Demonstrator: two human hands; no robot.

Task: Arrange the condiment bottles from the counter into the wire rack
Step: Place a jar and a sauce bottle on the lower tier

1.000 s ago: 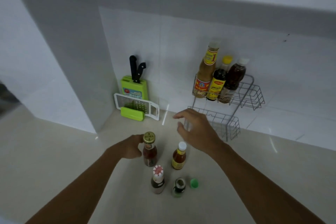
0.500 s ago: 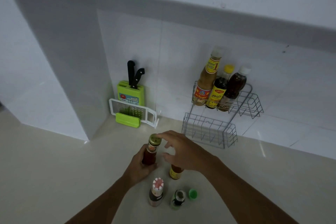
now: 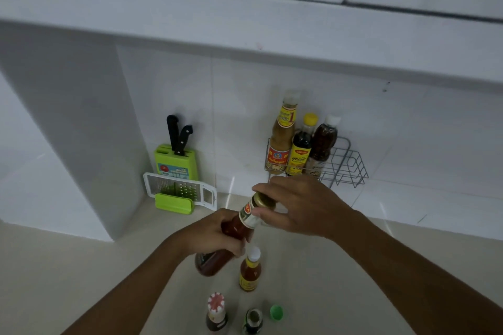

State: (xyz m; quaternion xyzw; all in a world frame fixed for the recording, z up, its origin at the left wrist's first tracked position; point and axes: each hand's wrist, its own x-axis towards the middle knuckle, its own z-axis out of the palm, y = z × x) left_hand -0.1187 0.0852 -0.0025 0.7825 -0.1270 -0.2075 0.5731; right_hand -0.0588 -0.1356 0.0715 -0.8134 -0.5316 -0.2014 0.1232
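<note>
My left hand (image 3: 209,236) grips the body of a red sauce bottle (image 3: 234,231) with a gold cap, lifted off the counter and tilted toward the rack. My right hand (image 3: 299,209) closes its fingers around that bottle's neck and cap. On the counter below stand a small white-capped chili sauce bottle (image 3: 250,270), a bottle with a red-and-white cap (image 3: 216,313) and an uncapped dark bottle (image 3: 253,321) beside a loose green cap (image 3: 276,312). The wire rack (image 3: 345,163) on the back wall holds three tall bottles (image 3: 299,144) in its upper tier; my right hand hides most of its lower tier.
A green knife block (image 3: 175,160) with two black-handled knives stands at the back left corner. A white and green grater (image 3: 179,193) leans in front of it. A white partition wall (image 3: 68,130) is on the left, and a shelf overhangs above.
My left hand has lifted the gold-capped bottle off the counter and tilted it. My right hand moved in and closed on its cap. The white-capped bottle is uncovered again.
</note>
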